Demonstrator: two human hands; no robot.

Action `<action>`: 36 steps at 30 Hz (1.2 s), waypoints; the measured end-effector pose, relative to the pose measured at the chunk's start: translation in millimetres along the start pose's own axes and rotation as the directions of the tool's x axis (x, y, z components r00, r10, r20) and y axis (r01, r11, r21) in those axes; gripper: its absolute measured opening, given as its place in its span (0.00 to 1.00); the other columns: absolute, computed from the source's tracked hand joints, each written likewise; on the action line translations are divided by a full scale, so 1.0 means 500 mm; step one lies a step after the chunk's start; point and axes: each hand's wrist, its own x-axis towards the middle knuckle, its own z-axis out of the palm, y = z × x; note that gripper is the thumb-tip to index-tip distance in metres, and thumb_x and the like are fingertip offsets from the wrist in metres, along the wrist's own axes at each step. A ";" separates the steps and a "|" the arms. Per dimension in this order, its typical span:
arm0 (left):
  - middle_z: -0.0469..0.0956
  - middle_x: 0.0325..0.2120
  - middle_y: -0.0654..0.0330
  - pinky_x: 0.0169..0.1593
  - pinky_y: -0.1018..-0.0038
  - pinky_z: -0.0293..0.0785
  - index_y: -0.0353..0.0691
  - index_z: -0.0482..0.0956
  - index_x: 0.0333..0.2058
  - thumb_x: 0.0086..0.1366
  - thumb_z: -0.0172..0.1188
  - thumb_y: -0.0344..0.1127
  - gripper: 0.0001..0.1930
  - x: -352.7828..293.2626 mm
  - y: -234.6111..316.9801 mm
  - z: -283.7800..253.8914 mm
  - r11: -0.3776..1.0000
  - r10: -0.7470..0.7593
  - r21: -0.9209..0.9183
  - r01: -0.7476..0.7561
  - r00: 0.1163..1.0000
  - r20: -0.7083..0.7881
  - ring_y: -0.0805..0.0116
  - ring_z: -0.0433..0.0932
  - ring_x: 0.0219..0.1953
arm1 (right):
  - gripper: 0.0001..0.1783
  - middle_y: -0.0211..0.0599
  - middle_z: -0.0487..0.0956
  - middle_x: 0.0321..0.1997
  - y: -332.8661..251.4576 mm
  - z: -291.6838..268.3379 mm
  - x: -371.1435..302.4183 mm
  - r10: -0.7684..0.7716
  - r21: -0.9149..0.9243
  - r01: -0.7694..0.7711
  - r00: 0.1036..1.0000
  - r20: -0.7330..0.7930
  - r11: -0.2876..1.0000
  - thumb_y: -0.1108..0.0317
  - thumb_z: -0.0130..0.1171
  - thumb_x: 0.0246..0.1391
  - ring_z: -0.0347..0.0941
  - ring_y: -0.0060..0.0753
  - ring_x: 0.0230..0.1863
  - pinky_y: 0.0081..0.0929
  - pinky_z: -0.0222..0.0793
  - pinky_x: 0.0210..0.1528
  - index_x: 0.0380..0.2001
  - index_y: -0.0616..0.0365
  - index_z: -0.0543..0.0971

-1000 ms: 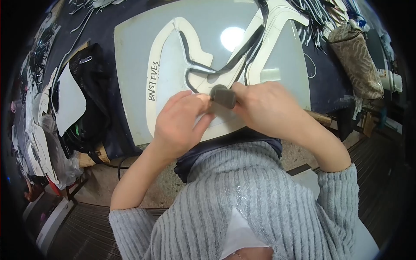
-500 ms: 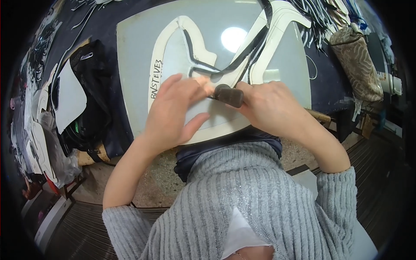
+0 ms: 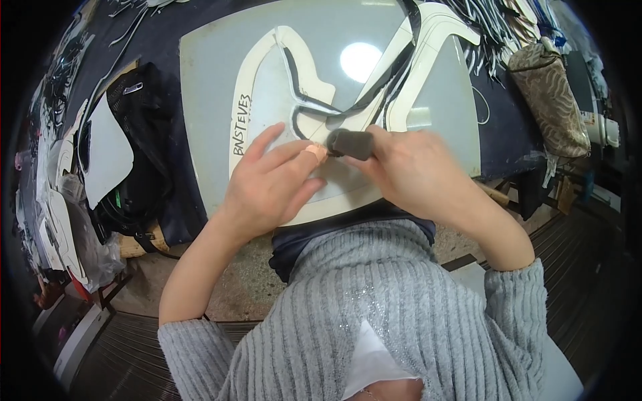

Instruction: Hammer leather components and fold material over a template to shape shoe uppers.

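We press our left hand [image 3: 271,184] flat, fingers spread, pinning the white curved pattern piece [image 3: 267,87] near the grey cutting board's [image 3: 207,120] near edge; right hand [image 3: 408,174] grips a dark cylindrical tool [image 3: 349,143] against it.

The right hand [image 3: 414,170] covers most of the dark grey tool [image 3: 350,144], so its working end cannot be made out. The left hand [image 3: 271,184] hides the near part of the white curved template [image 3: 257,87] on the grey cutting board [image 3: 200,134]. At the worktop's far edge, loose strips [image 3: 508,27] are cut off by the rim; items at the left edge [image 3: 53,200] blur together.
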 end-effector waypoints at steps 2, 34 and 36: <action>0.82 0.39 0.58 0.59 0.54 0.70 0.35 0.74 0.49 0.53 0.70 0.29 0.24 -0.003 0.003 0.000 1.000 -0.014 0.005 0.014 1.000 -0.005 0.62 0.81 0.45 | 0.18 0.47 0.78 0.19 -0.016 -0.006 0.001 0.015 -0.024 -0.015 1.000 0.017 1.000 0.56 0.56 0.62 0.78 0.51 0.24 0.43 0.73 0.27 0.29 0.63 0.75; 0.78 0.46 0.50 0.60 0.66 0.68 0.30 0.51 0.67 0.59 0.70 0.41 0.45 0.140 -0.146 -0.062 0.649 -0.640 -0.452 0.612 0.760 0.112 0.68 0.74 0.51 | 0.14 0.53 0.78 0.27 0.065 0.047 -0.059 0.299 0.397 -0.176 0.915 -0.271 0.901 0.60 0.52 0.66 0.75 0.58 0.31 0.45 0.68 0.33 0.45 0.56 0.80; 0.79 0.44 0.53 0.58 0.67 0.68 0.32 0.53 0.66 0.58 0.71 0.39 0.44 0.150 -0.130 -0.069 0.430 -0.838 -0.623 0.653 0.546 -0.006 0.70 0.73 0.51 | 0.14 0.52 0.79 0.27 0.064 0.052 -0.074 0.273 0.362 -0.160 0.919 -0.286 0.918 0.59 0.52 0.66 0.76 0.58 0.31 0.45 0.69 0.33 0.45 0.55 0.80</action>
